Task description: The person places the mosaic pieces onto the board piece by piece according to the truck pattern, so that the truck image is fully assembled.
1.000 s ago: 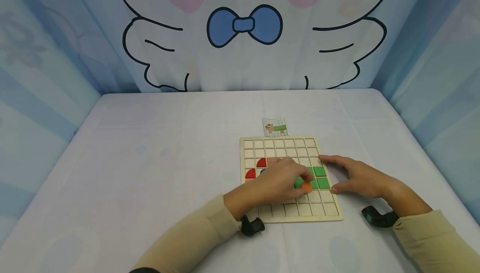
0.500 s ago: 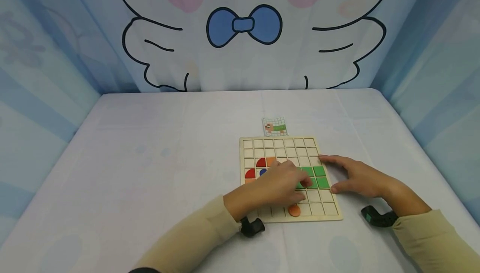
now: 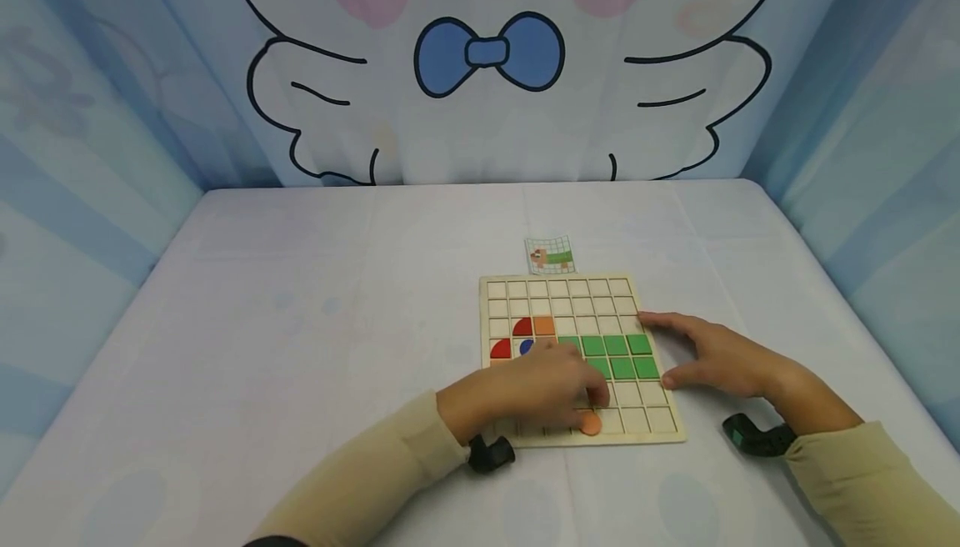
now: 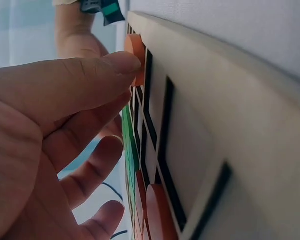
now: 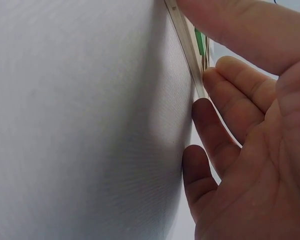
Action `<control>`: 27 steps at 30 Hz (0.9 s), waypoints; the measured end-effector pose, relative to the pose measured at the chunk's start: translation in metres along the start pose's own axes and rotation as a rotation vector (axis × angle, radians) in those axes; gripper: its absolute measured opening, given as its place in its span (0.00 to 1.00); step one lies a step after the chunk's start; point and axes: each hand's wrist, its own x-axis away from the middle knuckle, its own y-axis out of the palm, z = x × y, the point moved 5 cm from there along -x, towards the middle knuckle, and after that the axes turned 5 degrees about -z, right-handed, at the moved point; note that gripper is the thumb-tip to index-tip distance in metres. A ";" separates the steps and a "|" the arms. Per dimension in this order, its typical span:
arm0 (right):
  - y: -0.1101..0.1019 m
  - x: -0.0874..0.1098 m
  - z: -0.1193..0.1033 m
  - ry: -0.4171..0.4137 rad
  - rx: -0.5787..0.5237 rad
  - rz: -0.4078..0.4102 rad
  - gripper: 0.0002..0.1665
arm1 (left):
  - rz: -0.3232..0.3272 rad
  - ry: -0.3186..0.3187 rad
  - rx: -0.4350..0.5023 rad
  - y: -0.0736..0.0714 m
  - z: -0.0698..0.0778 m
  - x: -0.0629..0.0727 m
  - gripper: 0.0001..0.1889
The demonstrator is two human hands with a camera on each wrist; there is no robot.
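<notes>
A wooden grid board lies on the table with coloured tiles in its cells. Low on it lies a loose orange disc. My left hand is over the board, its thumb at the disc and the index fingertip a little apart from it. The hand hides part of the lower left cells. At the board's right edge rests my right hand, thumb and fingers spread along that edge, with nothing held. Green tiles, red quarter pieces and an orange square sit in the grid.
A small picture card with a gridded drawing lies just behind the board. White cloth covers the table. A patterned curtain hangs behind it and at both sides.
My left hand let the orange disc drop from its fingers lower onto the board, then moved down and left to it. The right hand has stayed at the edge.
</notes>
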 end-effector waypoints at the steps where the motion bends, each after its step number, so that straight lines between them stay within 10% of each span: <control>1: 0.000 0.000 0.000 0.000 -0.005 0.000 0.52 | -0.002 0.002 0.003 0.000 0.000 0.000 0.08; 27: 0.000 0.000 0.003 0.002 -0.006 0.002 0.52 | 0.080 0.052 -0.039 0.001 0.007 -0.006 0.05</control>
